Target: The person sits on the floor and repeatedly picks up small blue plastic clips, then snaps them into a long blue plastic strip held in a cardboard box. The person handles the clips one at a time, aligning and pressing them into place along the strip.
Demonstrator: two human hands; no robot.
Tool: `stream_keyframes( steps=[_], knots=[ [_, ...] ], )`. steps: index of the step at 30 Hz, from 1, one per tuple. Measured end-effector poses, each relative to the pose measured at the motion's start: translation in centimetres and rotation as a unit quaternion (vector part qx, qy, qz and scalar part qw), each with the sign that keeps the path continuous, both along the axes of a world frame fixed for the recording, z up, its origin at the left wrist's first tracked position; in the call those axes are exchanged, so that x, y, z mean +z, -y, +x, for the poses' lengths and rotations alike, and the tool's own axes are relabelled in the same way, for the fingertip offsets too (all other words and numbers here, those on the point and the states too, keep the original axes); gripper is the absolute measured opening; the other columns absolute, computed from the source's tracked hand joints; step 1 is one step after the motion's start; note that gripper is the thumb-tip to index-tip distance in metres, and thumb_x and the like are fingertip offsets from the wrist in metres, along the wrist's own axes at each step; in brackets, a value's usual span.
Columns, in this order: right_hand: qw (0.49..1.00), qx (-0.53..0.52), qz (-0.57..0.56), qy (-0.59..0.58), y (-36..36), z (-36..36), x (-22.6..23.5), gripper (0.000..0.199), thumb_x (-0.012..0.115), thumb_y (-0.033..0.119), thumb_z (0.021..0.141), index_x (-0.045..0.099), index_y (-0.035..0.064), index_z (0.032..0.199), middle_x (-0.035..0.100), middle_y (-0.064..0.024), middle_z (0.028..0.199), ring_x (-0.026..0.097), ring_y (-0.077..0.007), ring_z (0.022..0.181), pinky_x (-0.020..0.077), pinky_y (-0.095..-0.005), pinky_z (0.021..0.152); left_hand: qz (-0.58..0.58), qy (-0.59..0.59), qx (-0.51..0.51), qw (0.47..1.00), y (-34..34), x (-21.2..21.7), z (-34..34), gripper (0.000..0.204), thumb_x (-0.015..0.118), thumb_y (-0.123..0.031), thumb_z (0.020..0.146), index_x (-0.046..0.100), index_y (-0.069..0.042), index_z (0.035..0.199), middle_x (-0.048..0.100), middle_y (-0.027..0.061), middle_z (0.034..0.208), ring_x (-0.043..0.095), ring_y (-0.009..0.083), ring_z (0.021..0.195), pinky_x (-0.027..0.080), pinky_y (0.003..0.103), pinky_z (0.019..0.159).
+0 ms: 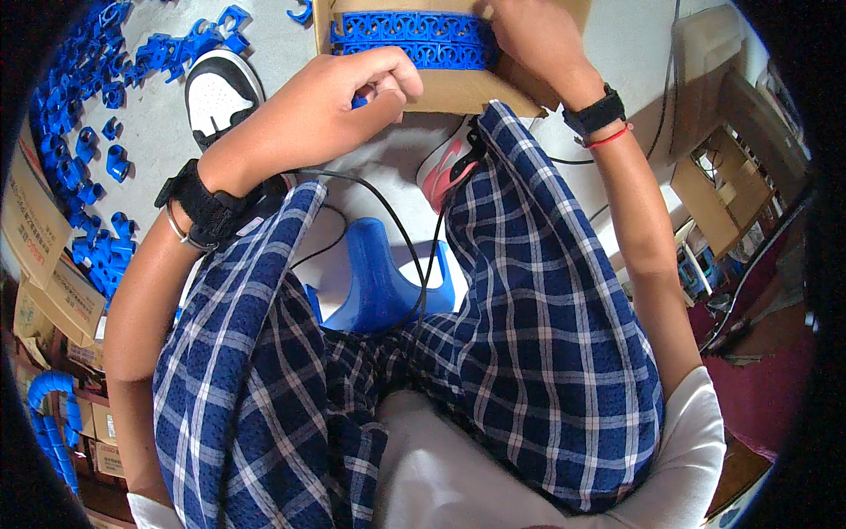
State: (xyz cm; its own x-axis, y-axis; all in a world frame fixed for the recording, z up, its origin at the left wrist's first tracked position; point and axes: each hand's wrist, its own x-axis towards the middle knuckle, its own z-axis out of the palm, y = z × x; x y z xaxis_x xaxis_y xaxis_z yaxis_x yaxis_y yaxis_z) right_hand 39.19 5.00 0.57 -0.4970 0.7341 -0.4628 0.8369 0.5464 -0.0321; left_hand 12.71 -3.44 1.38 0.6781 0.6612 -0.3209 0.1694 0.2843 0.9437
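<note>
A cardboard box (441,92) stands open at the far side, with rows of blue plastic pieces (410,40) packed inside it. My left hand (370,86) is curled just in front of the box's left edge. A bit of a blue plastic piece (359,101) shows between its fingers; the rest of it is hidden by the hand. Over the box's right side reaches my right hand (538,40), bent downward at the wrist. Its fingertips are at the top edge of the picture, so whether they hold anything is hidden.
Many loose blue plastic pieces (92,141) lie heaped on the floor at the left. Cardboard boxes (53,291) stand beside them. A blue plastic stool (374,282) is between my legs, with black cables (388,207) hanging over it. Another carton (723,189) sits at the right.
</note>
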Motion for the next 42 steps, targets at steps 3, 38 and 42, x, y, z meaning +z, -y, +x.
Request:
stream_keyframes(
  steps=[3, 38, 42],
  knots=[
    [1.0, -0.009, 0.001, 0.016, 0.0, 0.1, -0.5, 0.013, 0.056, 0.012, 0.089, 0.066, 0.0059, 0.093, 0.069, -0.0185, 0.071, 0.069, -0.035, 0.066, 0.0542, -0.0456, 0.059, -0.015, -0.007, -0.014, 1.0, -0.1, 0.0, -0.1, 0.015, 0.052, -0.007, 0.099, 0.059, -0.002, 0.111, 0.062, 0.001, 0.085, 0.061, 0.0098, 0.088, 0.048, 0.026, 0.082],
    [0.254, -0.625, -0.435, -0.596, 6.0, 1.1, 7.2, 0.05, 0.027, 0.048, 0.109, 0.051, 0.007, 0.122, 0.059, -0.0084, 0.12, 0.06, -0.0204, 0.11, 0.0527, -0.0352, 0.097, 0.345, -0.018, 0.022, 0.938, -3.8, 4.6, 12.6, 0.065, 0.064, -0.034, 0.096, 0.034, -0.005, 0.146, 0.048, 0.0253, 0.134, 0.051, 0.041, 0.119, 0.044, 0.045, 0.102],
    [0.31, -0.617, -0.403, -0.601, 5.4, 2.7, 7.0, 0.049, 0.028, 0.047, 0.109, 0.053, 0.0063, 0.118, 0.061, -0.0046, 0.105, 0.059, -0.0136, 0.086, 0.0509, -0.0275, 0.073, 0.248, -0.008, 0.033, 0.968, -4.5, 5.8, 13.2, 0.049, 0.059, -0.029, 0.099, 0.047, -0.004, 0.14, 0.05, 0.0233, 0.142, 0.06, 0.0383, 0.114, 0.05, 0.042, 0.097]
  ],
)
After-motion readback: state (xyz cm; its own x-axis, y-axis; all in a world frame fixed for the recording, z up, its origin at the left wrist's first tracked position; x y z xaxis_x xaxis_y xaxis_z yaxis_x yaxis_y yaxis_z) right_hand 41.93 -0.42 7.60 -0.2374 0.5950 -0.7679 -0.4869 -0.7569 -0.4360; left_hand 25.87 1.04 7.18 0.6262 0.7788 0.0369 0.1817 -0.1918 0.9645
